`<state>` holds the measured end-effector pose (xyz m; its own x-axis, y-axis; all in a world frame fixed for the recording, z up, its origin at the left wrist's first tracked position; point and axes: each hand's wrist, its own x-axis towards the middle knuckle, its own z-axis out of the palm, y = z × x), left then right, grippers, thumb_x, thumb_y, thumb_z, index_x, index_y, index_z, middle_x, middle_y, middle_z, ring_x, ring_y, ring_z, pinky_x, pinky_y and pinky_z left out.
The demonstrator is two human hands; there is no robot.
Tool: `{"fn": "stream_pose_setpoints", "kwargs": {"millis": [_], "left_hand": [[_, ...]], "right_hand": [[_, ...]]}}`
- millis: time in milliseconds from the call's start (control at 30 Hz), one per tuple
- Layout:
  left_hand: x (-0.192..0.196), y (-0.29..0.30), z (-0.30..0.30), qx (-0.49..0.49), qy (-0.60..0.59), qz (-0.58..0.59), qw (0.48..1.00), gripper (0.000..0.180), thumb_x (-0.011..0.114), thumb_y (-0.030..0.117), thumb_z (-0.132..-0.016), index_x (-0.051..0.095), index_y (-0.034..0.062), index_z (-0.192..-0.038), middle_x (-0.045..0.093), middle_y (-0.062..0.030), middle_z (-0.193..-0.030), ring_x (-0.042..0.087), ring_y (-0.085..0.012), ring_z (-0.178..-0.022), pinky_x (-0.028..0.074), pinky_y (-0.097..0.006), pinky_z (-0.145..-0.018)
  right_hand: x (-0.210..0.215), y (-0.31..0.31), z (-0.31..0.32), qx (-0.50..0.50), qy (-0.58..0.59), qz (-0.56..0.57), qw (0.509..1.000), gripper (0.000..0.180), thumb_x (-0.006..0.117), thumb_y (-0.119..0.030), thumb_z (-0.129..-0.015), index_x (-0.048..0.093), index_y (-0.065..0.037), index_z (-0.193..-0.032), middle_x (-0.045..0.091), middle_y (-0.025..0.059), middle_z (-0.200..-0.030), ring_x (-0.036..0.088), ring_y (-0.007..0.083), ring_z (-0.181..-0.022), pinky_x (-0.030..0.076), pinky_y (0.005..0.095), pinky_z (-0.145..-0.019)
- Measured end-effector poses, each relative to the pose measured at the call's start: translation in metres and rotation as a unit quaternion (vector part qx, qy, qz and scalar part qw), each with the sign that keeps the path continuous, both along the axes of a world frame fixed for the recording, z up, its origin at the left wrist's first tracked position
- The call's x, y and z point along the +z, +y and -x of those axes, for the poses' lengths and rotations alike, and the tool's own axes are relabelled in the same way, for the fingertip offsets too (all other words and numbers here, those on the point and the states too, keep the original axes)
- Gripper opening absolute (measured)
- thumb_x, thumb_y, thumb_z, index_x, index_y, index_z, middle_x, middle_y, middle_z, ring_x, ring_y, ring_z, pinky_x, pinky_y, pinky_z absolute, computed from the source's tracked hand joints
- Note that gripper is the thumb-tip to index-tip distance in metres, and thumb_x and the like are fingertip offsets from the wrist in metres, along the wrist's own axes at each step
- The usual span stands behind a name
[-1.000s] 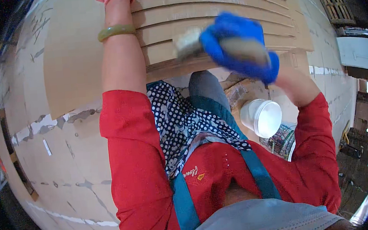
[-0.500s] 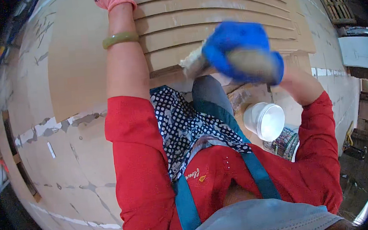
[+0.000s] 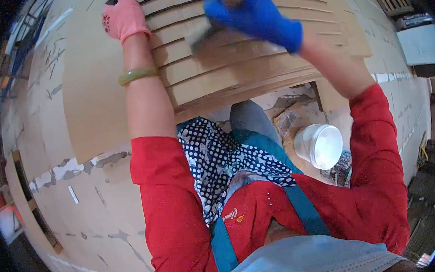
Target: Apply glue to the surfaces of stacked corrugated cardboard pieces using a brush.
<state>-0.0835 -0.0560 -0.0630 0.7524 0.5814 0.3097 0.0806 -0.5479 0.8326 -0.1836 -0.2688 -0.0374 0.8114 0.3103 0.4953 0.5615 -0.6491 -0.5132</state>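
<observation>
Stepped wooden boards [image 3: 253, 66] lie at 12 o'clock; my right hand [image 3: 259, 17] grips a brush [image 3: 204, 34] mid-stroke, my left hand [image 3: 124, 18] presses flat at 11 o'clock, so next I judge an even pass onto the adjacent step.

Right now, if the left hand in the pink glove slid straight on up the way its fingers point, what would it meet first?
The left hand lies on the stacked boards at the picture's top; beyond its fingertips only more board shows, so the way looks free, though little is visible.

One fisheye camera on the person's head looks steeply down, close over red sleeves, toward the stacked wooden boards [image 3: 253, 66] ahead.
</observation>
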Motion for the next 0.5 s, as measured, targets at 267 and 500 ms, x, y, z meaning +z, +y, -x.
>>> {"fn": "stream_pose_setpoints", "kwargs": {"millis": [267,500], "left_hand": [[0.002,0.000,-0.005,-0.012,-0.005,0.022,1.000,0.044,0.045,0.037,-0.075,0.063,-0.0032,-0.077,0.062,-0.0229,-0.081,0.060,-0.0375,-0.080,0.044,-0.043,-0.075],[0.013,-0.016,0.007,-0.045,-0.004,0.049,0.998,0.042,0.049,0.032,-0.076,0.061,-0.0082,-0.080,0.063,-0.0181,-0.077,0.058,-0.0311,-0.071,0.043,-0.039,-0.069]], "right_hand": [[0.059,-0.074,0.008,0.027,0.059,-0.170,0.983,0.020,0.062,-0.021,-0.080,0.062,-0.002,-0.073,0.060,0.0056,-0.066,0.056,0.0122,-0.061,0.045,0.0283,-0.056],[0.047,-0.099,-0.062,-0.059,0.168,-0.267,0.947,0.026,0.062,-0.023,-0.078,0.060,0.000,-0.066,0.057,0.0031,-0.061,0.052,0.0113,-0.054,0.041,0.0274,-0.048]]}}
